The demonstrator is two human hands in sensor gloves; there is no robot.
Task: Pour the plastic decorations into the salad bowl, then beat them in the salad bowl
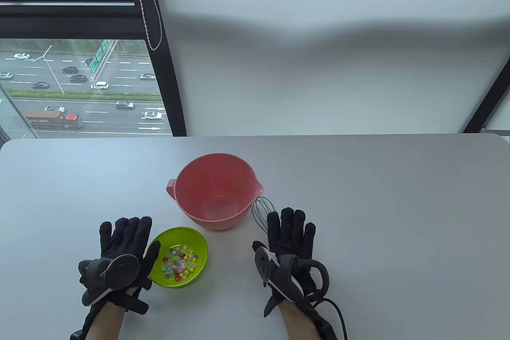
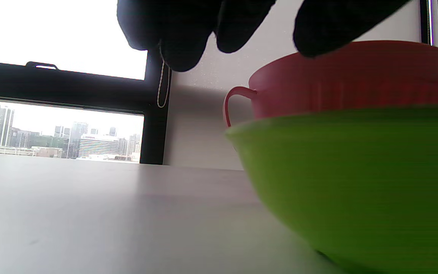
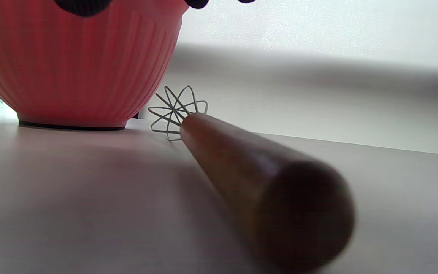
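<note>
A pink salad bowl [image 1: 215, 190] with a handle and spout stands empty mid-table; it also shows as the pink salad bowl [image 2: 352, 76] and the pink salad bowl [image 3: 74, 64]. In front of it a small green bowl [image 1: 199, 242] holds several coloured plastic decorations [image 1: 179, 263]. My left hand [image 1: 125, 242] lies flat just left of the green bowl [image 2: 356, 182], thumb at its rim, fingers straight. A whisk [image 1: 263, 212] with a brown wooden handle [image 3: 257, 182] lies right of the pink bowl. My right hand [image 1: 289, 234] hovers flat over that handle, hiding it from above.
The grey table [image 1: 398, 216] stretches wide on both sides. A window [image 1: 79, 85] with a black frame and a cord is beyond the far left edge, a white wall behind.
</note>
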